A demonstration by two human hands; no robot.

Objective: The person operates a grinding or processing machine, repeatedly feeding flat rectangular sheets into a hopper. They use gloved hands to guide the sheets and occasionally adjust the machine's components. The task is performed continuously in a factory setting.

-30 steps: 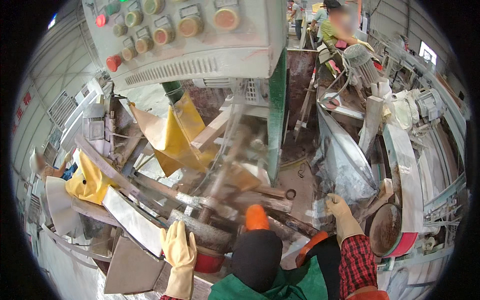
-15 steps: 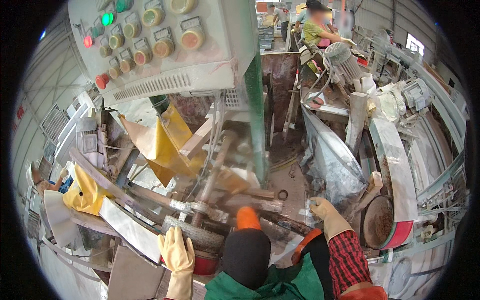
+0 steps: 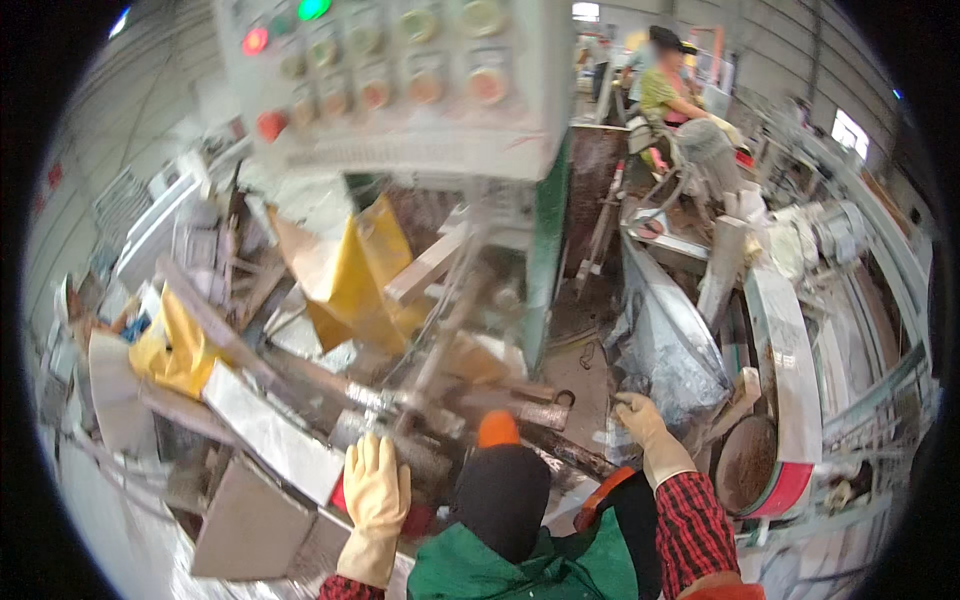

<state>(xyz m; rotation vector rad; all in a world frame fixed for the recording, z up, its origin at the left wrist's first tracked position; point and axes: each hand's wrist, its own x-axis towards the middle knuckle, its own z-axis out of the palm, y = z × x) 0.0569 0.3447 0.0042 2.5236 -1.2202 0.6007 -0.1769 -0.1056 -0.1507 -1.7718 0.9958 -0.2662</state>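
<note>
Left hand (image 3: 375,490): fingers extended, slightly spread | right hand (image 3: 648,435): fingers curled, cannot tell whether pinching | white belt (image 3: 275,430): near edge just beside left fingers, long axis slanting away leftward | grey panel (image 3: 678,345): beyond right fingers, lengthwise away | floor (image 3: 578,378): visible beyond, between hands
</note>
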